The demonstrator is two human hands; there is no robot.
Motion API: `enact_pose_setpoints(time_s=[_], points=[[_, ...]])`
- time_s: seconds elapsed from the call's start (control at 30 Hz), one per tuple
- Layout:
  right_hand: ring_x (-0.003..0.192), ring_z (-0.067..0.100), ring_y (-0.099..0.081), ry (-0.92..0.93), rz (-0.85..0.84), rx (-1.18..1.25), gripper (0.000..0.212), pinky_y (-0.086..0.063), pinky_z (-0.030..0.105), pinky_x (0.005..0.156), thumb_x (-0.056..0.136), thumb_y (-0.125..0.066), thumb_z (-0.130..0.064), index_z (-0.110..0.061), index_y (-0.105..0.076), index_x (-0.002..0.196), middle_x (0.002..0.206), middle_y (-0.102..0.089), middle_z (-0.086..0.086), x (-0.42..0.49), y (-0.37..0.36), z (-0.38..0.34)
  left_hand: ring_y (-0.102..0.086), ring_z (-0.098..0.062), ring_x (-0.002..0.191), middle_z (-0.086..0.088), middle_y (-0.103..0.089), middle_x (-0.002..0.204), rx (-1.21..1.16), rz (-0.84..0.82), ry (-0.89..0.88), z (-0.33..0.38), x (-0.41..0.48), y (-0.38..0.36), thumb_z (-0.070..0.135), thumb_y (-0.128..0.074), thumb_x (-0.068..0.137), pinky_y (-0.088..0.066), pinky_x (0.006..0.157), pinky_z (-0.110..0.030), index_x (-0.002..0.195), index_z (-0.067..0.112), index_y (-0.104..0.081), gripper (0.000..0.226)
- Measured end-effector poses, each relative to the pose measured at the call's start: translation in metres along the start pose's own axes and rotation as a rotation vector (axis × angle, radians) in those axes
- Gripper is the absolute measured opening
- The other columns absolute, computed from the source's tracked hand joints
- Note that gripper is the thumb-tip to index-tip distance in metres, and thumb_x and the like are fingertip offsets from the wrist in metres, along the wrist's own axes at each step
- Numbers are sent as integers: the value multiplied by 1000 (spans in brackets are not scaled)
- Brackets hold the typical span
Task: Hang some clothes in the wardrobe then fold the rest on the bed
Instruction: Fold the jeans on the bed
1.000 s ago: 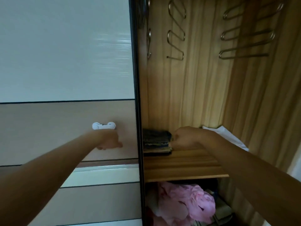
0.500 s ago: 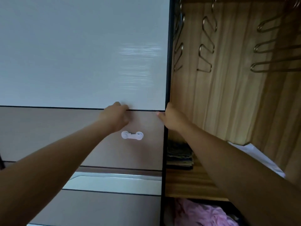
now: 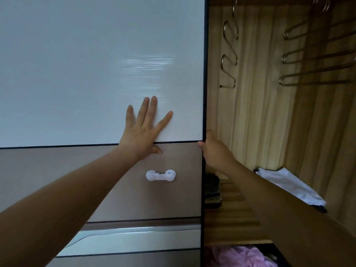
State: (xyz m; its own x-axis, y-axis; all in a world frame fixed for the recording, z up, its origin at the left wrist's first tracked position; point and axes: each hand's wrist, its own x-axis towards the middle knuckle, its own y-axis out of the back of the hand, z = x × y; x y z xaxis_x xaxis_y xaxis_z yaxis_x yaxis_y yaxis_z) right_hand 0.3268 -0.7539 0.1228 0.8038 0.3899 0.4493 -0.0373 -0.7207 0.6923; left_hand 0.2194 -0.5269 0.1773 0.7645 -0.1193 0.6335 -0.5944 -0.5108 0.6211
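We laid our left hand (image 3: 142,132) flat, fingers spread, on the sliding wardrobe door (image 3: 77,74) and curled our right hand (image 3: 213,151) round its edge, probably to slide it, while folded clothes (image 3: 212,189) lay at the left edge of the shelf (image 3: 237,218).

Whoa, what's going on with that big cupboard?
A person is handling the sliding door of the wardrobe. Their left hand lies flat, fingers spread, on the door's white panel, and their right hand grips the door's edge. Beside it the wardrobe is open: bare metal hangers up top, dark folded clothes and a white cloth on the shelf, pink clothes underneath.
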Motion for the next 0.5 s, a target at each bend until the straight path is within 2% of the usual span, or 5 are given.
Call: enact_pose_setpoints(time_s=[0.13, 0.3, 0.4, 0.5], points=[[66, 13, -53, 12, 26, -46, 15, -31, 27, 51, 110, -38, -32, -19, -34, 117, 83, -58, 2, -9, 29, 28, 27, -39, 149, -21, 34, 159, -8, 67, -76, 26, 18, 1, 83, -61, 69, -4, 117, -69, 156, 34, 22, 130], [58, 13, -48, -55, 96, -77, 16, -30, 29, 48, 110, -38, -28, -12, -38, 112, 73, -54, 2, -20, 65, 71, 28, -37, 149, -19, 35, 159, -40, 125, -150, 73, 46, 2, 90, -49, 70, 2, 116, -66, 156, 34, 22, 125], [60, 20, -52, -139, 174, -125, 17, -38, 31, 53, 110, -36, -30, -14, -37, 106, 71, -54, 5, -25, 85, 105, 27, -36, 150, -18, 33, 160, -79, 161, -187, 108, 67, 6, 92, -47, 69, 3, 116, -66, 157, 35, 19, 123], [77, 33, -63, -278, 260, -207, 22, -53, 41, 69, 110, -31, -32, -11, -41, 108, 85, -63, 13, -31, 103, 134, 31, -35, 148, -17, 36, 159, -98, 176, -220, 147, 89, 13, 92, -42, 71, 6, 116, -65, 156, 36, 21, 120]])
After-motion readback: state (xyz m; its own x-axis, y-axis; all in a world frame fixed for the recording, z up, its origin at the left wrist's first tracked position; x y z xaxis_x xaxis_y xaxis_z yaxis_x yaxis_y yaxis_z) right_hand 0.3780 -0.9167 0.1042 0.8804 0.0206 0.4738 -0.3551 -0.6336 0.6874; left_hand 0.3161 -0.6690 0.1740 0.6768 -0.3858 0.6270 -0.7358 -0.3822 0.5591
